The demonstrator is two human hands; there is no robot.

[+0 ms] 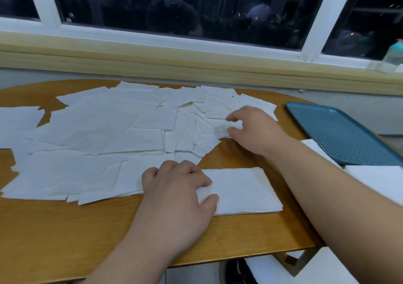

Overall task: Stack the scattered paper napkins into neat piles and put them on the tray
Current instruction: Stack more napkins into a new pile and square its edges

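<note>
Head view: napkin stacking, judged at an early stage.
One neat pile (244,190) is formed at the near middle of the wooden table (65,229), its left end held under the curled fingers and thumb of the left hand (176,196). A single napkin (233,125) is pinched by the right hand (255,129) at the right edge of the scattered napkins (98,131), which are spread across the far left. Nothing is seen on the teal perforated tray (340,135), far right.

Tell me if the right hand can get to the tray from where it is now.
Probably yes. The right hand pinches a napkin at the right edge of the scattered napkins, and the tray lies just to its right with only bare table between them. The left hand grips the neat pile.
</note>
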